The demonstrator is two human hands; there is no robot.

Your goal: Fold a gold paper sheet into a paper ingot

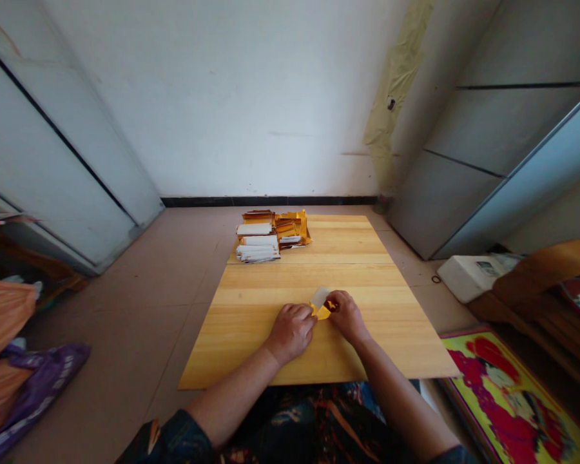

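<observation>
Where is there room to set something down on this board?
On the wooden board, bare wood shows left of the left hand, right of the right hand, and between the hands and the far paper stacks. More lies right of those stacks. It is crowded at the stacks and where the hands meet on gold paper.

Dark navy left sleeve (181, 441) and right sleeve (447, 456), small print on the left one. Lap garment (314, 425) dark, red-orange-blue pattern. Left hand (290, 333), right hand (348, 316) bare.

No legible text anywhere
</observation>
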